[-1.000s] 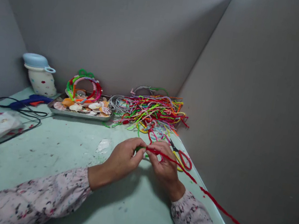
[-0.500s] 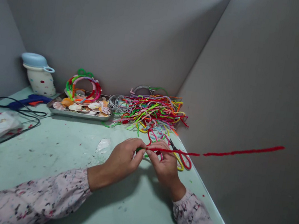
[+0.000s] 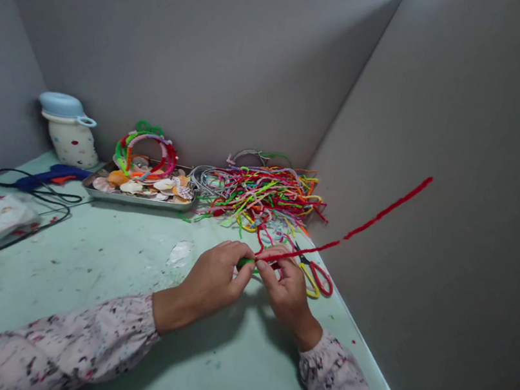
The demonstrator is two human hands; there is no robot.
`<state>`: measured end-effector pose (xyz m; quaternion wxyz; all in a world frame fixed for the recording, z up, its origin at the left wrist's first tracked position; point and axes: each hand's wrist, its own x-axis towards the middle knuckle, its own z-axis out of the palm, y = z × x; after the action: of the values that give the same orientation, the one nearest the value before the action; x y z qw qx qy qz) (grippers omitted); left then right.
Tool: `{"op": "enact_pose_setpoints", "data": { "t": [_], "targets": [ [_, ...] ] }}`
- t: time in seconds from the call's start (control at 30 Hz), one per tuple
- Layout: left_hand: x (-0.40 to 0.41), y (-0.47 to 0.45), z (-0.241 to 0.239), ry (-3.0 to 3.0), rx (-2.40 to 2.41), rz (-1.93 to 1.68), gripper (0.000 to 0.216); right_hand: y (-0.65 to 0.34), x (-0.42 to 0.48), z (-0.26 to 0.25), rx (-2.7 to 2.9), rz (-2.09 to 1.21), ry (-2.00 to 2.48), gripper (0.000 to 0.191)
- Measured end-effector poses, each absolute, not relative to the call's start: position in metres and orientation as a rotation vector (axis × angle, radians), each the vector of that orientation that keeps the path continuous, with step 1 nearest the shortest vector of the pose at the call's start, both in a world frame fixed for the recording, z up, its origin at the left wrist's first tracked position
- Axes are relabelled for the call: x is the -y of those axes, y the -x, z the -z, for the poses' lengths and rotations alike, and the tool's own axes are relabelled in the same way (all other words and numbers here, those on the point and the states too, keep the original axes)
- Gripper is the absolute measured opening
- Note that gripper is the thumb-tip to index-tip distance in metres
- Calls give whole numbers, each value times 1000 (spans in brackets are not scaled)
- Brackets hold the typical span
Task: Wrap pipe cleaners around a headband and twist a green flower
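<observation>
Bare left hand (image 3: 213, 277) and right hand (image 3: 288, 290), 2 | red fuzzy stem (image 3: 387, 209), 2 visible sections | white spotted blue-lidded bottle (image 3: 72, 142), 1 | rectangular metal tray (image 3: 141, 202), 1 | red-and-yellow-handled scissors (image 3: 312, 266), 1 | mixed seashells (image 3: 162, 185), uncountable

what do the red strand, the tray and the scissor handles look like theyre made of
Red strand: probably fuzzy chenille over wire, since it juts out unsupported. Tray: likely metal, judging by its grey, slightly shiny rim. Scissor handles: apparently smooth plastic, given the even red and yellow colour.

One head-worn camera — close above left hand (image 3: 217, 275) and right hand (image 3: 285, 291) — faces forward and down across the tabletop (image 3: 124, 253).
</observation>
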<state>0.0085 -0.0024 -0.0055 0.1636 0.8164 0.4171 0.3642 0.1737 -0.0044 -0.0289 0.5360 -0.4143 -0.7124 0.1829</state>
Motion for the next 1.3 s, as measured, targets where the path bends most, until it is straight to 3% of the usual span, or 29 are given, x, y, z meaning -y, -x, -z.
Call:
{"op": "enact_pose_setpoints", "data": {
  "t": [0.53, 1.3],
  "targets": [
    [5, -8, 4, -2346, -1159, -1031, 11, -175, 4, 28, 1654, -732, 1023, 15],
    [5, -9, 5, -2340, -1150, -1030, 11, -176, 4, 26, 1612, -769, 1097, 25]
  ]
}}
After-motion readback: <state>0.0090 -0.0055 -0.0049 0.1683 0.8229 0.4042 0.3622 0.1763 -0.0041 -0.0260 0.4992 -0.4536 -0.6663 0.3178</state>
